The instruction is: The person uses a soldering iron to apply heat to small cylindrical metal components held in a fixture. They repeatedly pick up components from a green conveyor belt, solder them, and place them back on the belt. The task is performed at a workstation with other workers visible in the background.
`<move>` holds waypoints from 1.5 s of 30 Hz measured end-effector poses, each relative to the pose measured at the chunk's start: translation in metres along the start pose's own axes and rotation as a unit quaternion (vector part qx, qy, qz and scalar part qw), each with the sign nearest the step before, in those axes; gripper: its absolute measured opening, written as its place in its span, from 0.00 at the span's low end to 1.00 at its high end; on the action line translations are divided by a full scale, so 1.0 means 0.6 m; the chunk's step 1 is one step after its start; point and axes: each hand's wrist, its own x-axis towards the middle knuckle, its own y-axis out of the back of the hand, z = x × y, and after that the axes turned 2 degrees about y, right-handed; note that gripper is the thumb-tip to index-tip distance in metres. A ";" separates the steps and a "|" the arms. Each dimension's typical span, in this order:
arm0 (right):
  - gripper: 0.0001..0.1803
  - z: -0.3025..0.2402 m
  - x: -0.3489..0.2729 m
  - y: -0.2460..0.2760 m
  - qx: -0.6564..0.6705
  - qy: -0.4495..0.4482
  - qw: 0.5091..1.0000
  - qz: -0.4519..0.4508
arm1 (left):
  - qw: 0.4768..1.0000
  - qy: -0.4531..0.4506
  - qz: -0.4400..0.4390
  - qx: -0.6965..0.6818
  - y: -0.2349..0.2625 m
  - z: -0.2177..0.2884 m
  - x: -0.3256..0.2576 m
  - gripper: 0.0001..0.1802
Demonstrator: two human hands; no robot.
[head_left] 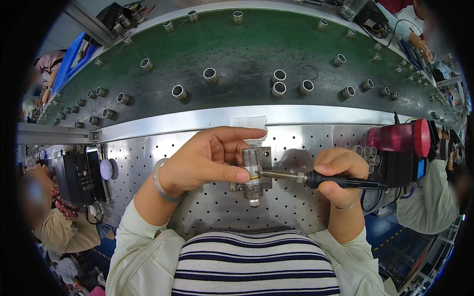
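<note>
My left hand [205, 158] pinches a small upright metal cylinder [252, 173] between thumb and fingers, over a small metal block on the perforated steel worktop [197, 207]. My right hand [338, 172] grips the black handle of a soldering iron [316, 179]. Its metal tip points left and touches the cylinder's side, near a thin yellowish band.
A green conveyor belt [237, 54] curves across the back, carrying several short metal ring parts [279, 89]. A red-capped bottle [400, 137] lies at the right, with a black control unit [76, 175] at the left. Other people work at both sides. A white cloth [248, 122] lies on the rail.
</note>
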 end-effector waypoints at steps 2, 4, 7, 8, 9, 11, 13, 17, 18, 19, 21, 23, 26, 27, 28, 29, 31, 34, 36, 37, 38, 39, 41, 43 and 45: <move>0.12 0.000 -0.004 0.002 0.014 -0.006 1.000 0.018 | 1.000 0.002 0.001 -0.004 0.000 0.000 0.001 0.42; 0.12 0.003 -0.005 0.006 0.021 0.003 1.000 0.011 | 1.000 0.003 -0.004 -0.004 0.001 0.000 0.001 0.42; 0.13 0.004 -0.002 0.007 0.020 0.012 1.000 0.000 | 1.000 0.004 -0.008 -0.003 0.003 -0.001 0.001 0.42; 0.13 0.004 -0.001 0.007 0.019 0.014 1.000 -0.005 | 1.000 0.004 -0.009 -0.003 0.003 -0.002 0.001 0.42; 0.13 0.003 -0.001 0.007 0.014 0.015 1.000 -0.006 | 1.000 0.004 -0.010 -0.004 0.003 -0.001 0.001 0.42; 0.14 0.003 0.000 0.007 0.005 0.017 1.000 -0.010 | 1.000 0.005 -0.012 -0.006 0.002 -0.001 0.003 0.42; 0.14 0.003 0.001 0.008 0.001 0.016 1.000 -0.018 | 1.000 0.002 -0.013 -0.003 0.002 -0.001 0.003 0.42; 0.14 0.002 0.000 0.010 0.001 0.012 1.000 -0.025 | 1.000 0.003 -0.014 0.003 0.002 -0.001 0.003 0.41; 0.14 0.002 0.000 0.010 0.001 0.011 1.000 -0.025 | 1.000 0.003 -0.014 0.002 0.002 -0.001 0.003 0.41; 0.14 0.002 0.000 0.010 0.001 0.011 1.000 -0.026 | 1.000 0.003 -0.014 0.002 0.002 -0.001 0.004 0.41; 0.14 0.001 0.001 0.010 0.000 0.013 1.000 -0.026 | 1.000 0.005 -0.013 -0.001 0.002 -0.001 0.004 0.41; 0.14 0.001 0.002 0.009 0.000 0.019 0.999 -0.026 | 1.000 0.007 -0.012 -0.006 0.001 0.000 0.003 0.41; 0.14 0.000 0.002 0.010 0.012 0.024 0.999 -0.026 | 1.000 0.007 -0.014 -0.010 0.000 0.000 0.004 0.41; 0.14 0.000 0.003 0.009 0.011 0.025 0.999 -0.029 | 1.000 0.006 -0.014 -0.009 0.001 0.000 0.004 0.41; 0.14 -0.001 0.004 0.008 0.010 0.025 0.999 -0.031 | 1.000 0.006 -0.015 -0.009 0.001 -0.001 0.004 0.41; 0.14 -0.001 0.005 0.008 0.008 0.026 0.999 -0.034 | 1.000 0.006 -0.015 -0.009 0.002 -0.001 0.004 0.41; 0.14 -0.002 0.005 0.008 0.001 0.028 0.999 -0.041 | 1.000 0.007 -0.016 -0.009 0.002 -0.002 0.005 0.41; 0.14 -0.003 0.005 0.009 -0.005 0.028 0.999 -0.045 | 1.000 0.007 -0.019 -0.008 0.002 -0.002 0.006 0.41; 0.14 -0.004 0.004 0.010 -0.008 0.028 0.999 -0.045 | 1.000 0.007 -0.021 -0.007 0.002 -0.002 0.006 0.42; 0.14 -0.004 0.004 0.010 -0.010 0.027 0.999 -0.045 | 1.000 0.007 -0.022 -0.006 0.002 -0.002 0.006 0.42; 0.14 -0.004 0.004 0.010 -0.011 0.027 0.999 -0.045 | 1.000 0.007 -0.022 -0.005 0.002 -0.001 0.006 0.42; 0.14 -0.005 0.004 0.010 -0.015 0.028 0.998 -0.046 | 1.000 0.007 -0.023 -0.005 0.002 -0.001 0.007 0.42; 0.15 -0.006 0.005 0.011 -0.021 0.030 0.998 -0.050 | 1.000 0.007 -0.024 -0.004 0.002 -0.001 0.007 0.42; 0.15 -0.007 0.005 0.012 -0.025 0.029 0.998 -0.051 | 1.000 0.006 -0.019 -0.006 -0.001 0.000 0.007 0.42; 0.14 -0.007 0.004 0.012 -0.029 0.031 0.998 -0.051 | 1.000 0.000 -0.017 -0.007 -0.003 -0.001 0.006 0.42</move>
